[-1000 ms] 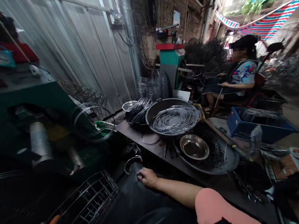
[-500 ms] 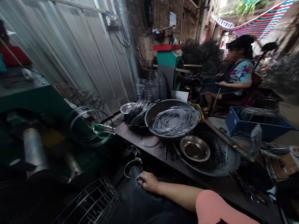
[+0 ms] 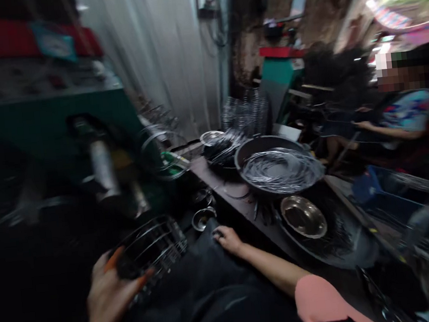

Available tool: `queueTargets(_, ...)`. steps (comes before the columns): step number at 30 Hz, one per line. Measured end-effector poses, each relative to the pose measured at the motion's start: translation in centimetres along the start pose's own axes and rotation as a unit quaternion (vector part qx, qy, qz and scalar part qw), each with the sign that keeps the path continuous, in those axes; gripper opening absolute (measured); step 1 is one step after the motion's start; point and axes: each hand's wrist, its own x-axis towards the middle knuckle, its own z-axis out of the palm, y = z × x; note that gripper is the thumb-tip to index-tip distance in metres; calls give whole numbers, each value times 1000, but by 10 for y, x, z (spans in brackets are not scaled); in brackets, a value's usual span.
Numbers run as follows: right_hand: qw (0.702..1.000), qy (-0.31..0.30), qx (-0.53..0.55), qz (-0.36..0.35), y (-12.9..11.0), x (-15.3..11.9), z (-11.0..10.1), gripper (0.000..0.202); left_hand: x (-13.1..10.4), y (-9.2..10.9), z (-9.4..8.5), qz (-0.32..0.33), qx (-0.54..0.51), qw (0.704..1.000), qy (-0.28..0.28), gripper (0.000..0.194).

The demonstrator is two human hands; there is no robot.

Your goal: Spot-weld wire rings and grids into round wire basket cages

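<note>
My left hand (image 3: pixel 107 290), with orange coverings on its thumb and a finger, is closed at the near side of a wire basket (image 3: pixel 157 242). The basket is of thin metal bars and lies tilted beside my lap. My right hand (image 3: pixel 228 239) rests on the black apron (image 3: pixel 195 279) over my knee, fingers curled, with something small and dark at the fingertips that I cannot make out. Just beyond that knee are shiny round metal bowls (image 3: pixel 204 218). The picture is blurred by motion.
A green machine (image 3: pixel 44 121) with a red top stands at left. Along the bench (image 3: pixel 216 181) are a pan of wire rings (image 3: pixel 281 169), a steel bowl (image 3: pixel 303 216) and a large dark pan (image 3: pixel 354 249). Another person (image 3: pixel 403 117) sits at right, near a blue crate (image 3: pixel 410 187).
The view has swung left, so the bench and the other person shift rightward. My left hand has come fully into view at the basket. My right hand stays on the knee.
</note>
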Motion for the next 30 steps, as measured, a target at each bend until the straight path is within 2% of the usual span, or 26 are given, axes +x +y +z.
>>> queueTargets(3, 998, -40, 45, -26, -29, 9, -15, 27, 9, 14, -8, -1, -15, 1000, 0, 89)
queueTargets(5, 991, -84, 84, -67, -56, 18, -26, 25, 17, 18, -14, -1, -9, 1000, 5, 87)
queueTargets(7, 970, -189, 97, -115, -89, 27, -37, 20, 23, 18, -18, -6, 1, 1000, 15, 88)
queueTargets(10, 922, -344, 96, -149, -136, 38, -48, 19, 26, 22, -22, -4, 14, 1000, 12, 94)
queueTargets(13, 891, -416, 75, -165, -164, 51, -41, 21, 26, 29, -22, 12, 22, 1000, 2, 95)
queueTargets(16, 894, -395, 40, -206, -171, 68, -19, 21, 26, 36, -21, 28, 22, 999, -12, 95)
queueTargets(19, 911, -300, -33, -281, -168, 81, 6, 14, 28, 40, -19, 36, 14, 999, -30, 96)
queueTargets(22, 911, -215, -115, -334, -164, 82, 20, 8, 28, 41, -18, 27, -1, 999, -33, 96)
queueTargets(24, 901, -211, -131, -357, -162, 80, 21, 12, 28, 40, -19, 19, -11, 999, -30, 95)
queueTargets(30, 872, -260, -127, -396, -157, 77, 10, 33, 30, 38, -22, 12, -23, 999, -39, 97)
